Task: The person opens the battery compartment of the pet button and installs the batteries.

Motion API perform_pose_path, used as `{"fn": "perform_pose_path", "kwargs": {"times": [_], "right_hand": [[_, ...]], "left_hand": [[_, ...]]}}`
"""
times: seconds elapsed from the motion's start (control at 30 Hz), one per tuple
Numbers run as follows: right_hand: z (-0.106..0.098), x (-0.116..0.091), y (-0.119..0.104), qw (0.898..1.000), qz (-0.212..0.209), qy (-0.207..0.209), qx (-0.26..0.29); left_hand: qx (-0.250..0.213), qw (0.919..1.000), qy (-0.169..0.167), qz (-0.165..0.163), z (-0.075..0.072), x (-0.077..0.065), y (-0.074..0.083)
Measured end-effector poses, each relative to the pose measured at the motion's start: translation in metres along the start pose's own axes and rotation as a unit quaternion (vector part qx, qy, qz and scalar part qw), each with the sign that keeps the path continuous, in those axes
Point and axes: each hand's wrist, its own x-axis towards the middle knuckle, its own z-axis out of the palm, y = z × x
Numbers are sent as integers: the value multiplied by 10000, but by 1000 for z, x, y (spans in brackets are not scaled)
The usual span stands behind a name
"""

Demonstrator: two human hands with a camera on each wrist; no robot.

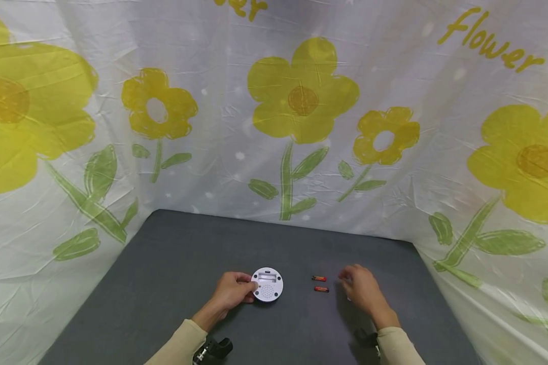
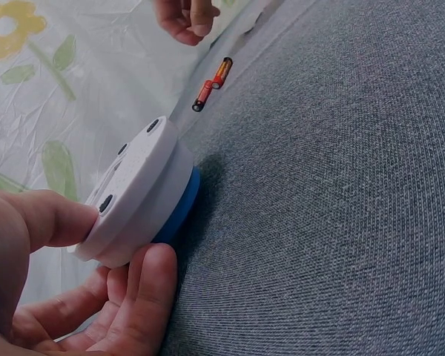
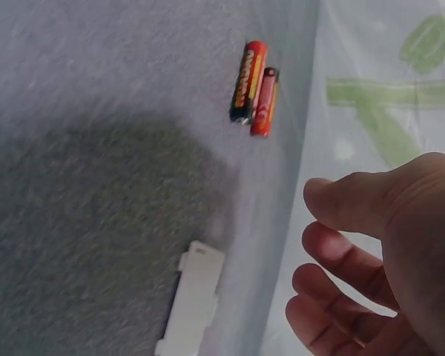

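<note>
My left hand [image 1: 232, 292] pinches the left edge of a round white device [image 1: 267, 293], thumb on top and fingers below. The device lies with its underside up, showing an open battery compartment [image 1: 267, 278], a patch of small speaker holes and dark feet. Its lower part is blue in the left wrist view. To its right are two red and black batteries [image 1: 318, 278] [image 1: 321, 289], side by side on the cloth. Close to their right, my right hand [image 1: 362, 289] hovers with loosely bent fingers and nothing in them. A white battery cover [image 3: 193, 300] lies below it.
Dark grey cloth [image 1: 201, 248] covers the table. A white curtain [image 1: 219, 167] printed with yellow flowers hangs around the back and both sides. Black wrist cameras [image 1: 219, 349] sit by both sleeves.
</note>
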Motion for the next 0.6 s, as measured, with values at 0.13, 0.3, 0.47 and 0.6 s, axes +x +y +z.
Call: {"fn": "perform_pose_path", "kwargs": {"times": [0.13,0.3,0.47,0.6], "right_hand": [[1,4,-5,9998,-192,-17,84],[3,8,-11,9991,-364,-82,189],[9,11,-15,9983,-509,-145,262],[15,11,-17,9976,-605,-118,301]], "left_hand": [[29,10000,5,1,0,0,-1],[33,10000,6,-4,0,0,-1],[-16,10000,-13,-12,0,0,-1],[-14,10000,-33,12,0,0,-1]]}}
